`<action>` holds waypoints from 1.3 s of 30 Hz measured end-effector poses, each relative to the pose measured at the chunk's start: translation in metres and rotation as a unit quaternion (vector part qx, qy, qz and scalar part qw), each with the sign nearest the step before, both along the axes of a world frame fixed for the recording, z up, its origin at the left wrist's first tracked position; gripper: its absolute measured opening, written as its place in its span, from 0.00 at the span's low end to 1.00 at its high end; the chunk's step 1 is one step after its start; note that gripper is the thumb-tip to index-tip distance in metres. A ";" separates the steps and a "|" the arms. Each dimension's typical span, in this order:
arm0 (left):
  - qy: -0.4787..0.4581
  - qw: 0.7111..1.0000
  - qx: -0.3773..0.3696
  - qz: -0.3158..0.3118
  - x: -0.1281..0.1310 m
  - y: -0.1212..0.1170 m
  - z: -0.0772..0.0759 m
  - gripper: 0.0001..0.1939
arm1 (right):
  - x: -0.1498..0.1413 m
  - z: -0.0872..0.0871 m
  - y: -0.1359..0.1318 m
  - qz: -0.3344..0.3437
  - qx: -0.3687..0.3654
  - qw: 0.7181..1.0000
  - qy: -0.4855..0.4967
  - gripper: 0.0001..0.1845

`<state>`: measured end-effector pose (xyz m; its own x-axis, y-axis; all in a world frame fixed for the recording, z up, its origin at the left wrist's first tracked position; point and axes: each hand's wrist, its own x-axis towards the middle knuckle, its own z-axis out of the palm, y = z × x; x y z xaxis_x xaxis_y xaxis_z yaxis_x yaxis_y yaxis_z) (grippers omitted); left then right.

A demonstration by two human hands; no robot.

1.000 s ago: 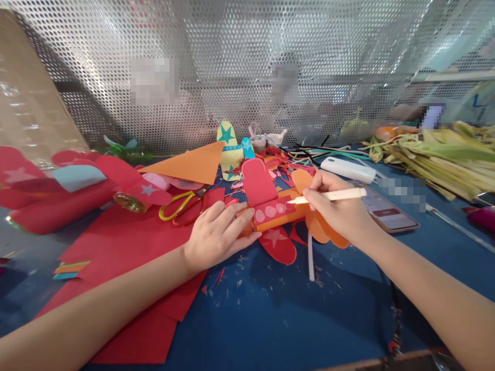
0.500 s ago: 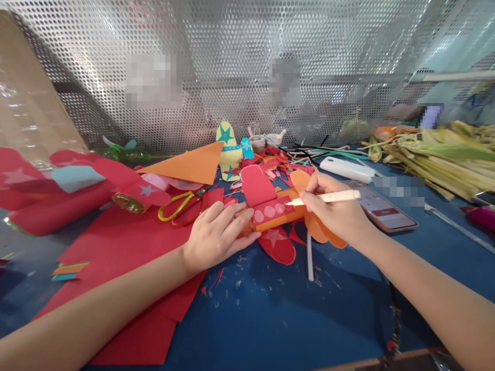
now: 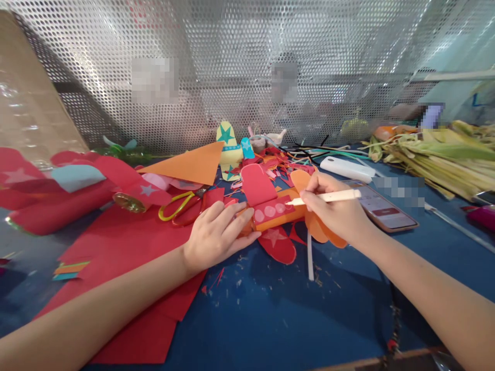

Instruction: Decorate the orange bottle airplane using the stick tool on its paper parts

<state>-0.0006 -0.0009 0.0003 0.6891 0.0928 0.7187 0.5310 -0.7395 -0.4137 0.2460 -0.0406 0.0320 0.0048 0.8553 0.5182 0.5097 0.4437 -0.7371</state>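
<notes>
My right hand [image 3: 328, 203] pinches a white marker [image 3: 332, 196], its tip touching a dark red strip on a red and orange paper airplane [image 3: 276, 220]. Pale pink circles run along that strip. My left hand [image 3: 220, 234] grips the airplane's left end between thumb and fingers and hides part of it. One red wing [image 3: 258, 184] points away from me; a lower wing [image 3: 277, 245] with a pale star points toward me. Orange rounded tail pieces [image 3: 323, 232] lie beneath my right hand. Yellow-handled scissors [image 3: 176, 206] lie beyond my left hand.
Red paper sheets [image 3: 131, 288] spread under my left forearm. A larger red paper airplane [image 3: 73, 198] stands at left, with an orange sheet [image 3: 189, 164] beside it. Paper scraps [image 3: 276, 159] lie behind. A phone [image 3: 390, 211], a white glue gun [image 3: 346, 169] and dry husks [image 3: 441, 154] are at right.
My right hand and the marker have shifted slightly left along the strip. The red upper wing leans a little lower. My left hand keeps its place.
</notes>
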 end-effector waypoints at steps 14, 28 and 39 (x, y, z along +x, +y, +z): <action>0.000 1.000 0.001 -0.005 0.000 0.000 -0.001 0.20 | 0.000 -0.001 0.000 0.000 -0.008 1.000 0.002 0.12; 0.001 1.000 0.000 -0.003 0.000 0.000 0.000 0.20 | -0.001 0.000 0.000 0.002 -0.012 1.000 0.003 0.12; -0.002 1.000 -0.007 -0.003 0.000 0.000 0.000 0.19 | -0.001 0.000 -0.001 0.007 -0.010 1.000 0.008 0.12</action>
<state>-0.0008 -0.0006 0.0004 0.6866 0.0997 0.7202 0.5286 -0.7485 -0.4003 0.2453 -0.0412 0.0316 0.0013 0.8655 0.5008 0.4921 0.4354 -0.7538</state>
